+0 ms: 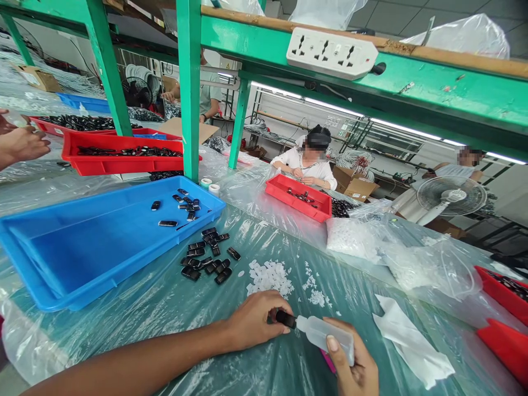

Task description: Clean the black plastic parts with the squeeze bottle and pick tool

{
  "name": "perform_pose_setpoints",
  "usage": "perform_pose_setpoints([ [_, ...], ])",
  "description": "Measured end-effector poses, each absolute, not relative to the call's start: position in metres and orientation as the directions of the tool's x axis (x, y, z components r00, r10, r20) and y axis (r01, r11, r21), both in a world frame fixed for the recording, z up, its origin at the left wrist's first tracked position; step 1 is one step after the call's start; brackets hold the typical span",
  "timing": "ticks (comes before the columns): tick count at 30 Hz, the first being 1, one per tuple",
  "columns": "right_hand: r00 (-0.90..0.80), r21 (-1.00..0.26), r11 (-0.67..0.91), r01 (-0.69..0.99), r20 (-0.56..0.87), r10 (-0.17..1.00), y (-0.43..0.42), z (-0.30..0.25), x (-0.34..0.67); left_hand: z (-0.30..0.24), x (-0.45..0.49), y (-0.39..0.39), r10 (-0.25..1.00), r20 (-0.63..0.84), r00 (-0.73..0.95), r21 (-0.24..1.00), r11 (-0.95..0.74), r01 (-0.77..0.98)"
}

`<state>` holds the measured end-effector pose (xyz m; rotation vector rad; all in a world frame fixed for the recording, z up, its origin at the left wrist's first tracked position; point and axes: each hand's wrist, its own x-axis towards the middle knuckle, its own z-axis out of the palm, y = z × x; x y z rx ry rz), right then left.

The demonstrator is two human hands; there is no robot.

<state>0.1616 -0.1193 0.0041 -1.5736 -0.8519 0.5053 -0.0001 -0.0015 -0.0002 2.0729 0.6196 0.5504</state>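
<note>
My left hand pinches a small black plastic piece between thumb and fingers. In my right hand lies a translucent squeeze bottle, tilted sideways. Its nozzle points left and meets the end of the black piece; whether they touch or only overlap I cannot tell. Just beyond my left hand is a heap of small white pieces, with a smaller scatter of white bits to its right. Several black pieces lie loose on the plastic-covered table. Something pink shows partly under the bottle.
A blue tray with several black pieces stands at left. Red trays lie farther back. White paper and plastic bags are at right. A green post and shelf with a power strip rise ahead. Co-workers sit across.
</note>
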Motion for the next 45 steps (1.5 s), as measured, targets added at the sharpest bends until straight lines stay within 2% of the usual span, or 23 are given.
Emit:
perform_pose_setpoints([
  [8, 0.601, -0.976, -0.013, 0.219, 0.124, 0.789, -0.121, 0.003, 0.162, -0.003, 0.001, -0.002, 0.597, 0.091, 0.797, 0.849, -0.465, 0.252],
  [11, 0.593, -0.969, 0.023, 0.246, 0.170, 0.787, -0.121, 0.002, 0.162, -0.002, 0.001, -0.002, 0.582, 0.067, 0.810, 0.843, -0.468, 0.266],
  [18, 0.630, -0.961, 0.077, 0.264, 0.233, 0.741, -0.120, 0.001, 0.162, 0.007, -0.002, -0.004, 0.503, 0.118, 0.856, 0.845, -0.504, 0.179],
  [25, 0.619, -0.961, 0.042, 0.274, 0.210, 0.757, -0.120, 0.004, 0.162, -0.002, 0.000, -0.001, 0.488, 0.165, 0.857, 0.855, -0.504, 0.122],
  [31, 0.641, -0.977, -0.033, 0.211, 0.113, 0.759, -0.121, 0.005, 0.160, -0.003, 0.001, 0.001, 0.514, 0.159, 0.843, 0.865, -0.484, 0.132],
  [37, 0.654, -0.958, -0.068, 0.278, 0.137, 0.744, -0.122, 0.007, 0.161, 0.000, -0.001, 0.000, 0.524, 0.141, 0.840, 0.873, -0.466, 0.145],
  [45, 0.641, -0.959, -0.090, 0.270, 0.110, 0.759, -0.121, 0.011, 0.159, 0.000, 0.000, 0.000, 0.521, 0.142, 0.842, 0.863, -0.482, 0.153],
])
